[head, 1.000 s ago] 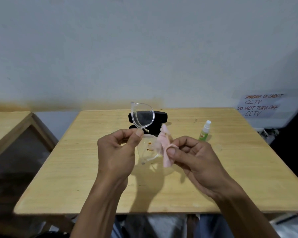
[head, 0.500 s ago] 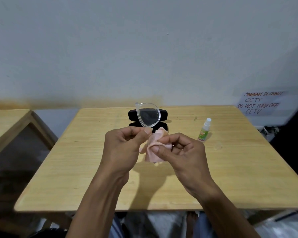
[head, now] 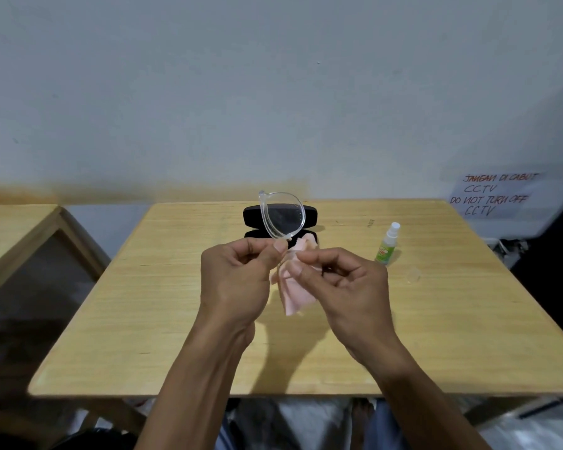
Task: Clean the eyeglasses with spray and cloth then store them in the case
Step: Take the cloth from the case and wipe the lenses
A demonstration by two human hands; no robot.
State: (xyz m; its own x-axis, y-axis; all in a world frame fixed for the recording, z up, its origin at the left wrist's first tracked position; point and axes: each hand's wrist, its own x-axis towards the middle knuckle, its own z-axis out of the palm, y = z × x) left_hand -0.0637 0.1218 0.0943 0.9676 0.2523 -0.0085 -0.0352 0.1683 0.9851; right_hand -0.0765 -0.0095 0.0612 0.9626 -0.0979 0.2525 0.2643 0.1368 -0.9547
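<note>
Head view: our left hand (head: 238, 280) pinches the clear-framed eyeglasses (head: 281, 215) upright, long axis vertical, above the table's (head: 143, 319) far middle. Our right hand (head: 342, 287), fingers closed on the pink cloth (head: 294, 295), lies just right, covering the lower lens.

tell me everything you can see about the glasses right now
The glasses have a clear, see-through frame that looks like plastic, with rounded lenses. They are held up above the table, turned on end, so one lens stands above the hands in front of the open black case. The left hand pinches the frame near its middle. The lower lens is hidden inside the pink cloth, which the right hand presses around it.
</note>
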